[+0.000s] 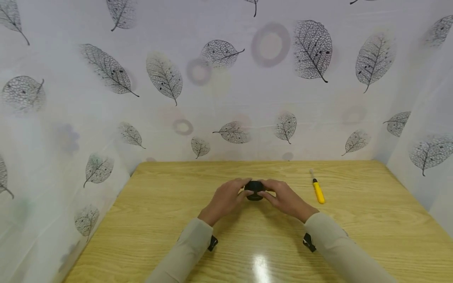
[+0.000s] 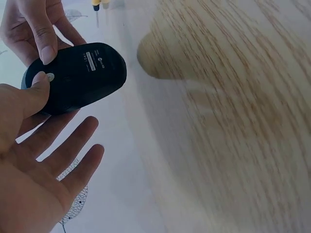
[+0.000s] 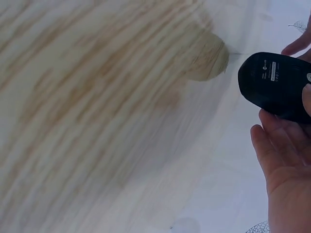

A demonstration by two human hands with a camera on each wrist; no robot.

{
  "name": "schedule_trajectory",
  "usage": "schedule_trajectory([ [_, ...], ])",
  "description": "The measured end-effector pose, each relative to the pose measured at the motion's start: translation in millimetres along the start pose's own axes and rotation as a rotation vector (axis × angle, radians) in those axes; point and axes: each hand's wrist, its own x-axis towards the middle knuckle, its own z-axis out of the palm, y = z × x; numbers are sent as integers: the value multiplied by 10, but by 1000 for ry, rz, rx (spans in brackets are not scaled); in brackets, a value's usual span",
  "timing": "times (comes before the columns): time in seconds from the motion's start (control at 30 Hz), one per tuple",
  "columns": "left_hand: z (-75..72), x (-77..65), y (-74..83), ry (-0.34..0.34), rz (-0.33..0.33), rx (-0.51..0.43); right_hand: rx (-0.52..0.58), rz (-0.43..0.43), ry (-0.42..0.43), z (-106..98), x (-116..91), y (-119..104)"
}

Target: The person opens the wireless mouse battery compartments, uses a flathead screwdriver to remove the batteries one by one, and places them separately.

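Both hands hold a black computer mouse (image 1: 254, 184) between them, in the middle of the head view. Its underside (image 2: 80, 80), with a white printed label and a small round light spot, faces the left wrist camera. My left hand (image 1: 229, 196) pinches one side, thumb on the underside and the other fingers spread behind. From the opposite side my right hand (image 1: 284, 198) grips it, its thumb also on the underside near the round spot. In the right wrist view the mouse (image 3: 272, 85) is partly cut off by the frame edge. The top of the mouse is hidden.
A screwdriver (image 1: 319, 193) with a yellow handle lies on the wood-grain table (image 1: 159, 220), right of the hands. Behind the table hangs a white curtain (image 1: 233, 90) printed with leaves, which also runs along both sides. The shadow of hands and mouse falls on the tabletop.
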Motion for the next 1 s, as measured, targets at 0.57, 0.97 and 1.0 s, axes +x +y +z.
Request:
schedule_trajectory([
  [0.57,38,23,-81,-79,-50,-247,82,104,-41,25,2,-57],
  [0.97,105,49,-99,-83,-63,-358,100,164,-37,59,-12,-46],
  [1.0,108,50,-98,-83,-71,-361,103,172,-35,63,-12,-48],
])
